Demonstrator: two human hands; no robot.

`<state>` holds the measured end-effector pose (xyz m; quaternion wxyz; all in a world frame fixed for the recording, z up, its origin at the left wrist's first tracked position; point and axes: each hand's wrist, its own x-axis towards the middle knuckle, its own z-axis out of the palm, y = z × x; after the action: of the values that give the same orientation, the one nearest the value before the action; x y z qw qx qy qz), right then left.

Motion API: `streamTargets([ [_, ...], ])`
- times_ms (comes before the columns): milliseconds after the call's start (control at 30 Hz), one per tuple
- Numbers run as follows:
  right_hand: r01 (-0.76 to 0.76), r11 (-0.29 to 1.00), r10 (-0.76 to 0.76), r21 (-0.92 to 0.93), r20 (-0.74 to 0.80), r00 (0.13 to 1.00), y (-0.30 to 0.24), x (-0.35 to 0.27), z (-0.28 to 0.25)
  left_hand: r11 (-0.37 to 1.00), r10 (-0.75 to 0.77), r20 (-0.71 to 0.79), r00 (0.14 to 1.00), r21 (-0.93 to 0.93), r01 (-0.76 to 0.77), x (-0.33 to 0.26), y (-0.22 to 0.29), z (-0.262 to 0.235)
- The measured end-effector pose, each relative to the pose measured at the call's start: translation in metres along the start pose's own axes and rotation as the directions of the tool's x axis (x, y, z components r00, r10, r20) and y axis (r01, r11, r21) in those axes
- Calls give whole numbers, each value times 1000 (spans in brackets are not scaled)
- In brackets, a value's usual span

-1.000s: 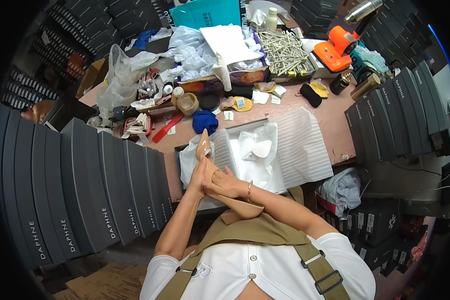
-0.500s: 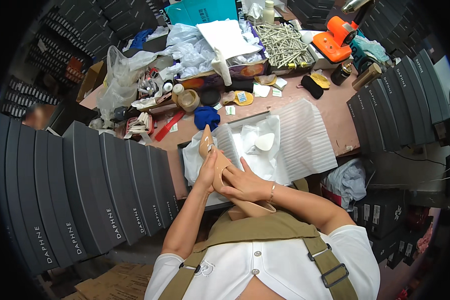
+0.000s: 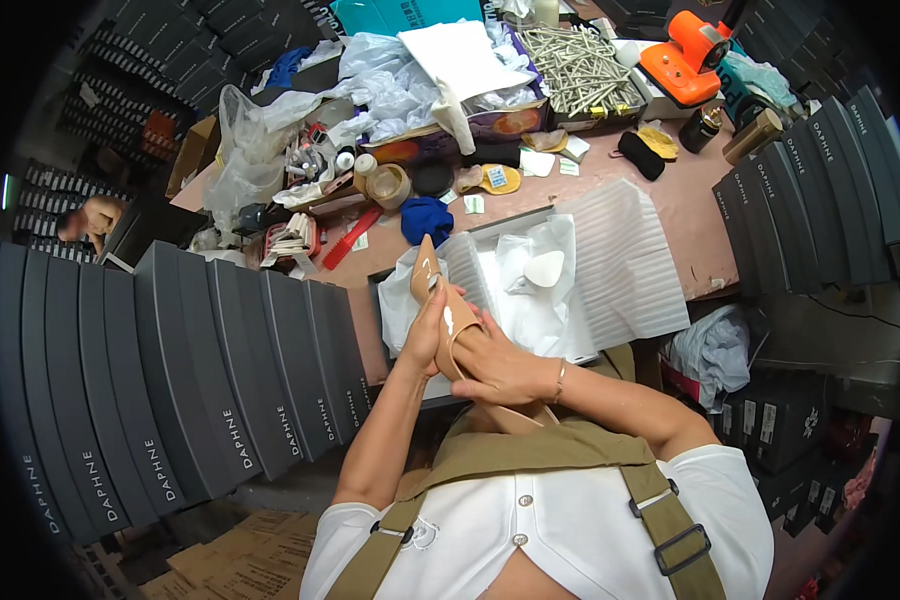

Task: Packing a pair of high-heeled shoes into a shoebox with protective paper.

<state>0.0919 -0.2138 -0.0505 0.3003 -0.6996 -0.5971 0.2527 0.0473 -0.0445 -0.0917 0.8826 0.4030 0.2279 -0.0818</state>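
With our left hand [image 3: 428, 332] we clamp the beige patent pointed-toe pump [image 3: 454, 318] over the near left of the open shoebox [image 3: 510, 221], our right hand [image 3: 510, 366] reaching into its opening, fingertips hidden, grip unclear to us, white foam sheet [image 3: 625, 265] right, blue cloth [image 3: 427, 220] far.

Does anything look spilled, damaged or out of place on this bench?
Nothing looks plainly spilled or broken. Just untidy: the ribbed white sheet spreads beyond the open box, and a blue cloth lies crumpled beyond the tan shoe.
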Motion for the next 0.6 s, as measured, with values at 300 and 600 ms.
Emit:
streamTargets([
  [300, -125, 817, 256, 562, -161, 953, -23, -48, -41, 967, 241, -1, 971, 89, -240, -13, 25, 22],
  [600, 320, -376, 451, 870, -130, 883, -30, -6, -48, 491, 686, 230, 690, 554, -672, -47, 18, 80],
])
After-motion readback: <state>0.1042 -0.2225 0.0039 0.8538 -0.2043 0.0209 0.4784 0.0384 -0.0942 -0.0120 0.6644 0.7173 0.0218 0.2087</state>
